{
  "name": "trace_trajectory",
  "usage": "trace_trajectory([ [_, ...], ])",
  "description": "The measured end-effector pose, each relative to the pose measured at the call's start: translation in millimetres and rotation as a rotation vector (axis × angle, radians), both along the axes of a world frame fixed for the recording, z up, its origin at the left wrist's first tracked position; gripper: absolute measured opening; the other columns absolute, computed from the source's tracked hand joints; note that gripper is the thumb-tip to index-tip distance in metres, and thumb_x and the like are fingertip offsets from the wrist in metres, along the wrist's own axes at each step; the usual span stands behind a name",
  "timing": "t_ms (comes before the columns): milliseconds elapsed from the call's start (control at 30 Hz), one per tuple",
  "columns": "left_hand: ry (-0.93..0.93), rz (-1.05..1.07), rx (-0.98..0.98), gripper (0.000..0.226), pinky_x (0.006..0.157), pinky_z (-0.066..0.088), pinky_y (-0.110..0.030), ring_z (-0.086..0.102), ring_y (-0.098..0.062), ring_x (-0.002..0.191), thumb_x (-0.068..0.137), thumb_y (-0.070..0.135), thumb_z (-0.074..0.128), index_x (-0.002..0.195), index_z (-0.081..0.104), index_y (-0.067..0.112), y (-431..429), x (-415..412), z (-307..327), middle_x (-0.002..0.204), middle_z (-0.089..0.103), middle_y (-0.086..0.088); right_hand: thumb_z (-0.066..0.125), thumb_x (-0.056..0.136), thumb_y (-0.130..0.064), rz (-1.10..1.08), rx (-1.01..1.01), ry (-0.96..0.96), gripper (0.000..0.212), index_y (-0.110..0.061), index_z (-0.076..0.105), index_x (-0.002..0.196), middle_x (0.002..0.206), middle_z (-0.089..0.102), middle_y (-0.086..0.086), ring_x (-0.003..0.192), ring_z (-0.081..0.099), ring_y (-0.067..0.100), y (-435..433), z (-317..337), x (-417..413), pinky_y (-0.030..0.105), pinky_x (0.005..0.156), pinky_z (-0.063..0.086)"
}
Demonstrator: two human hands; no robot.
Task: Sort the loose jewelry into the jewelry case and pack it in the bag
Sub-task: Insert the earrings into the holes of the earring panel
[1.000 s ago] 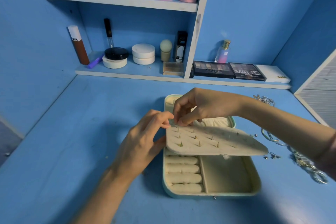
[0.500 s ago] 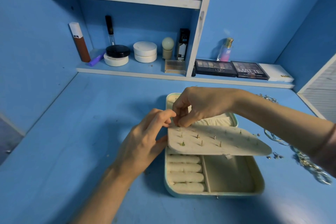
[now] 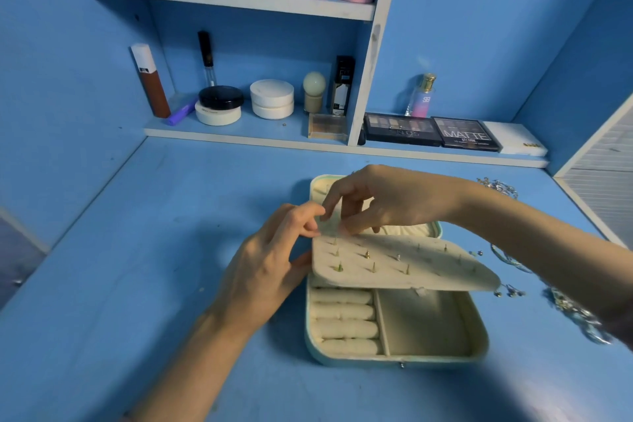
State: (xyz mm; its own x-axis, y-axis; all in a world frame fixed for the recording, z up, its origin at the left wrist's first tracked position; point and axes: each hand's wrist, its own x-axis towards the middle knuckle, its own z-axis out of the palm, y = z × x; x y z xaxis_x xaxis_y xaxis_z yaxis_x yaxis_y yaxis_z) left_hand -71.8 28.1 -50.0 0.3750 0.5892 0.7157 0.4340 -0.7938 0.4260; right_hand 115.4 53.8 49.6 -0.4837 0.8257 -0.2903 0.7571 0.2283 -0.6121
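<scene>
- While the case (image 3: 397, 358) lies open on the table (image 3: 164, 250), its panel (image 3: 421, 272) stands raised at a slant above the case's near tray.
- Left hand (image 3: 270, 271): at the left side of the case. The fingers are curled, with the thumb against the panel's left edge and the forefinger on its far left corner, clamped on the panel.
- Right hand (image 3: 383, 202): reaches over the case from the right. Thumb and forefinger are pinched together on the same panel corner. Whether a stud lies between them cannot be told.
- Studs (image 3: 367, 254): several stick up through the panel, mostly in its left half.
- Ring rolls (image 3: 342, 315): in the case's near left compartment.
- Loose jewelry (image 3: 575, 313): on the table right of the case, partly hidden by the right forearm.
- Shelf (image 3: 239, 139): behind the case, carrying cosmetics.
</scene>
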Motion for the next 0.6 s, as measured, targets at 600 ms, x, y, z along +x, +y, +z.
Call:
trace_trajectory([
  [600,-0.215,0.088,-0.254,0.042,0.071,0.049,-0.010,0.062,-0.001,0.070,0.061,0.014,0.088,0.092,0.061,0.022,11,11,15,0.079,0.064,0.004,0.045,0.093,0.004,-0.376,-0.034,0.280,0.029,-0.010,0.070,0.095,0.081,0.070,0.010,0.071,0.062,0.015,-31,0,101,0.023,0.059,0.048],
])
